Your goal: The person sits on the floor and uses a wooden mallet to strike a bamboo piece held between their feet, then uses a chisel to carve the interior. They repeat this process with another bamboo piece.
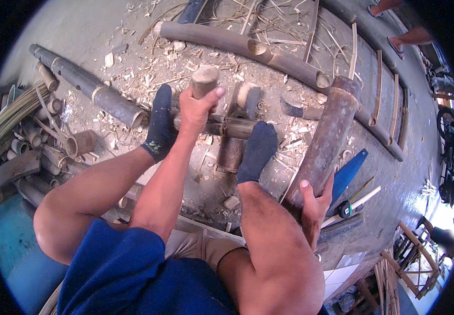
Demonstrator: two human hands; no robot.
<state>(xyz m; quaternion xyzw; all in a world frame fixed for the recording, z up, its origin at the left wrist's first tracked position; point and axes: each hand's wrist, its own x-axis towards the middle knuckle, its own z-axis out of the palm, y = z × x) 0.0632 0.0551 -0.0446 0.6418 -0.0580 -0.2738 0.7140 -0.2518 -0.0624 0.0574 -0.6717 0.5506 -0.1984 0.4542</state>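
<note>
My left hand (198,107) is closed round a thick wooden handle with a rounded end (205,76); whatever lies below the fist is hidden. Under that hand a short bamboo piece (237,127) lies crosswise over another bamboo block (230,152), with my dark-socked feet on either side, the right one against its end. At the right, my right hand (316,205) grips the near end of a thick brown bamboo pole (326,134), thumb on top. The pole slants away from me, its far end at a notched long bamboo pole (221,41).
Shavings cover the floor. A curved blade (291,109) lies beyond my right foot. Near my right hand are a blue saw blade (348,176) and a tape measure (345,209). Another bamboo pole (88,86) and cut bamboo pieces (80,143) lie left. A person's feet (396,46) show far right.
</note>
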